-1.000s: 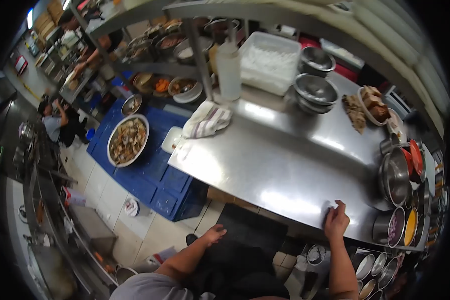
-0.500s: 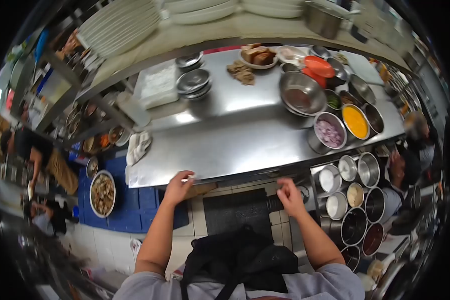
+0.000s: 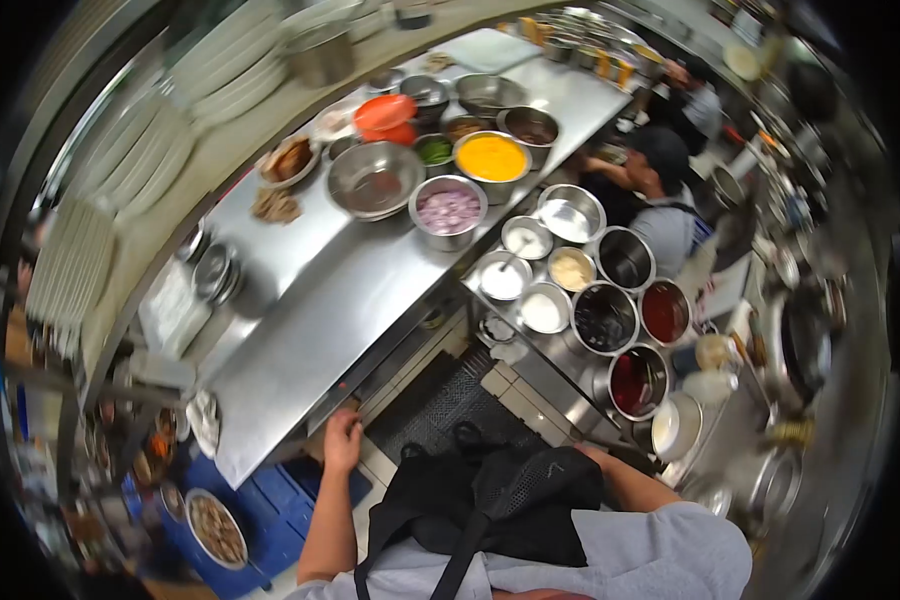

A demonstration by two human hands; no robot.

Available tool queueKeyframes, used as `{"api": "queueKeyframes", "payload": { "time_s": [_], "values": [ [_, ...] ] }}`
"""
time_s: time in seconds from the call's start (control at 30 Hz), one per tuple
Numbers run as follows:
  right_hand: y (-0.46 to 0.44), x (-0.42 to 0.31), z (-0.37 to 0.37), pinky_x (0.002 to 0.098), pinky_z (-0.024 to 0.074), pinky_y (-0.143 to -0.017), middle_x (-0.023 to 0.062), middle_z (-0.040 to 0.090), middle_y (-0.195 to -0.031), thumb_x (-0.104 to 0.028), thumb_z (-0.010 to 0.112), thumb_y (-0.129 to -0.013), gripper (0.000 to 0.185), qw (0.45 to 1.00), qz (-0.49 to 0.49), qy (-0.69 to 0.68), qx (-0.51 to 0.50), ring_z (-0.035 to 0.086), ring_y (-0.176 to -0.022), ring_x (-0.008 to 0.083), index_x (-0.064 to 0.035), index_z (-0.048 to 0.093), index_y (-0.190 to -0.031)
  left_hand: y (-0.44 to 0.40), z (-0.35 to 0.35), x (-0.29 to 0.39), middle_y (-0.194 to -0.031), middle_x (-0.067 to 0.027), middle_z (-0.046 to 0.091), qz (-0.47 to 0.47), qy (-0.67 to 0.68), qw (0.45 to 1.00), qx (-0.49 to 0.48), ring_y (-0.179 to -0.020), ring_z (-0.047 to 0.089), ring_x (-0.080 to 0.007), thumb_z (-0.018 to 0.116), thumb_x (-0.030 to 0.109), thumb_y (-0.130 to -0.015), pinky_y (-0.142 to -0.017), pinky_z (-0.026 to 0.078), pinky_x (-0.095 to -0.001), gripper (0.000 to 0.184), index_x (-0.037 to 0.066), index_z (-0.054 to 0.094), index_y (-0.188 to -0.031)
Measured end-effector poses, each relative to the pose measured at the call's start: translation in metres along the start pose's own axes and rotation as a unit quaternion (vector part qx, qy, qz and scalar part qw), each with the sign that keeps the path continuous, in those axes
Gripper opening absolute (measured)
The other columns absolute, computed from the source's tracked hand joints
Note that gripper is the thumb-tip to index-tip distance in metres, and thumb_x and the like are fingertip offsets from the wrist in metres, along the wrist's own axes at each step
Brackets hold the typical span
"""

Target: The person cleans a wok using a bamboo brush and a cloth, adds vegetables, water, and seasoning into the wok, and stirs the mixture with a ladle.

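Note:
My left hand (image 3: 343,438) hangs just off the front edge of the steel table (image 3: 315,330), its fingers curled in. Whatever they may hold is too small to make out. My right forearm (image 3: 635,482) bends in toward the black apron (image 3: 440,500) at my waist, and the hand itself is hidden there. Nearest that arm stand a pot of dark red sauce (image 3: 638,382) and a white tub (image 3: 676,425). Farther up the table are a container of chopped purple onion (image 3: 448,208), a container of yellow liquid (image 3: 492,158) and a wide steel bowl (image 3: 375,180).
A person in a dark cap (image 3: 660,165) stands beyond the pots at the right. Stacked plates (image 3: 140,150) fill the overhead shelf. A large bowl of food pieces (image 3: 216,528) rests on a blue surface (image 3: 270,500) at lower left. A cloth (image 3: 203,422) lies on the table corner.
My view has swung to the right, so the table now runs diagonally and more pots show. My left hand has come lower; my right hand has drawn back to my body and out of sight.

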State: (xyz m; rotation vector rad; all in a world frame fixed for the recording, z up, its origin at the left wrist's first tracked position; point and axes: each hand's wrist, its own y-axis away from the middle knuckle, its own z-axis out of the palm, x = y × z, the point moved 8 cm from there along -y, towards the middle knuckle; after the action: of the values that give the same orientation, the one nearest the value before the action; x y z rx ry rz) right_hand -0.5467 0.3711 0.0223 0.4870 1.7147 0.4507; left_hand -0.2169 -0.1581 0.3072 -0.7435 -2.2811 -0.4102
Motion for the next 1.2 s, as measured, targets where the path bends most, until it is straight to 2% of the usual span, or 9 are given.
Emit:
{"api": "queueKeyframes", "payload": {
  "time_s": [0.07, 0.2, 0.47, 0.8, 0.9, 1.0, 1.07, 1.13, 1.2],
  "values": [
    [0.058, -0.056, 0.002, 0.0357, 0.0549, -0.070, 0.0150, 0.067, -0.103, -0.036, 0.080, -0.074, 0.069, 0.983, 0.146, -0.095, 0.059, 0.066, -0.087, 0.0213, -0.0104, 0.052, -0.131, 0.001, 0.039, 0.012, -0.124, -0.0188, 0.058, 0.031, -0.003, 0.996, -0.078, -0.120, 0.054, -0.0357, 0.067, 0.014, -0.084, -0.101, 0.044, -0.0402, 0.022, 0.009, 0.068, -0.106],
    [0.118, -0.047, 0.058, 0.0355, 0.0535, -0.058, 0.0089, 0.067, -0.095, -0.031, 0.079, -0.077, 0.066, 0.973, 0.070, -0.158, 0.152, 0.063, -0.073, 0.0178, -0.0133, 0.050, -0.133, -0.018, 0.108, 0.041, -0.124, -0.0194, 0.058, 0.095, -0.002, 0.971, -0.219, -0.120, 0.054, -0.0357, 0.067, 0.017, -0.085, -0.101, 0.044, -0.0409, 0.023, 0.009, 0.069, -0.106],
    [0.204, -0.098, 0.262, 0.0371, 0.0508, -0.049, 0.0105, 0.064, -0.084, -0.022, 0.057, -0.096, 0.033, 0.746, 0.329, -0.456, 0.357, 0.061, -0.061, 0.0206, -0.0178, 0.051, -0.128, -0.093, 0.205, 0.092, -0.122, -0.0177, 0.059, 0.285, -0.040, 0.868, -0.404, -0.118, 0.055, -0.0327, 0.062, 0.019, -0.091, -0.103, 0.043, -0.0396, 0.022, 0.007, 0.069, -0.107],
    [0.215, -0.180, 0.429, 0.0367, 0.0560, -0.059, 0.0097, 0.065, -0.086, -0.029, 0.055, -0.097, 0.028, 0.568, 0.377, -0.597, 0.423, 0.066, -0.067, 0.0199, -0.0113, 0.055, -0.119, -0.101, 0.288, 0.068, -0.087, -0.0158, 0.070, 0.283, -0.146, 0.713, -0.625, -0.083, 0.068, -0.0285, 0.059, 0.034, -0.095, -0.077, 0.051, -0.0372, 0.035, 0.002, 0.070, -0.106],
    [0.230, -0.177, 0.415, 0.0331, 0.0538, -0.055, 0.0100, 0.064, -0.078, -0.022, 0.056, -0.094, 0.026, 0.645, 0.387, -0.549, 0.364, 0.066, -0.066, 0.0181, -0.0077, 0.058, -0.116, -0.085, 0.307, 0.075, -0.088, -0.0176, 0.071, 0.287, -0.206, 0.695, -0.626, -0.084, 0.069, -0.0293, 0.059, 0.036, -0.095, -0.076, 0.051, -0.0383, 0.038, 0.001, 0.069, -0.107],
    [0.341, -0.246, 0.289, 0.0380, 0.0541, -0.066, 0.0076, 0.066, -0.082, -0.020, 0.061, -0.088, 0.030, 0.635, 0.294, -0.373, 0.610, 0.066, -0.072, 0.0234, -0.0085, 0.060, -0.116, -0.032, 0.312, 0.121, -0.088, -0.0191, 0.071, 0.322, -0.229, 0.675, -0.623, -0.086, 0.070, -0.0313, 0.058, 0.037, -0.095, -0.075, 0.051, -0.0392, 0.040, 0.001, 0.069, -0.108],
    [0.445, -0.277, 0.267, 0.0446, 0.0530, -0.079, 0.0107, 0.066, -0.102, -0.018, 0.064, -0.085, 0.039, 0.444, 0.482, -0.035, 0.754, 0.065, -0.088, 0.0333, -0.0116, 0.058, -0.123, 0.009, 0.327, 0.132, -0.090, -0.0200, 0.071, 0.348, -0.286, 0.612, -0.649, -0.089, 0.069, -0.0341, 0.057, 0.038, -0.095, -0.077, 0.051, -0.0402, 0.040, 0.001, 0.069, -0.108],
    [0.517, -0.316, 0.269, 0.0494, 0.0498, -0.089, 0.0192, 0.054, -0.126, -0.016, 0.066, -0.084, 0.055, 0.320, 0.532, -0.054, 0.782, 0.060, -0.102, 0.0419, -0.0180, 0.050, -0.136, 0.049, 0.356, 0.155, -0.090, -0.0202, 0.071, 0.378, -0.270, 0.576, -0.672, -0.090, 0.069, -0.0350, 0.057, 0.037, -0.095, -0.077, 0.051, -0.0407, 0.040, 0.000, 0.068, -0.107],
    [0.513, -0.257, 0.312, 0.0493, 0.0490, -0.091, 0.0222, 0.048, -0.132, -0.014, 0.065, -0.084, 0.063, 0.349, 0.553, -0.142, 0.743, 0.058, -0.107, 0.0431, -0.0216, 0.043, -0.142, 0.109, 0.388, 0.191, -0.090, -0.0203, 0.070, 0.424, -0.236, 0.534, -0.692, -0.090, 0.069, -0.0365, 0.057, 0.036, -0.095, -0.076, 0.051, -0.0416, 0.039, 0.000, 0.068, -0.105]
  ]
}}
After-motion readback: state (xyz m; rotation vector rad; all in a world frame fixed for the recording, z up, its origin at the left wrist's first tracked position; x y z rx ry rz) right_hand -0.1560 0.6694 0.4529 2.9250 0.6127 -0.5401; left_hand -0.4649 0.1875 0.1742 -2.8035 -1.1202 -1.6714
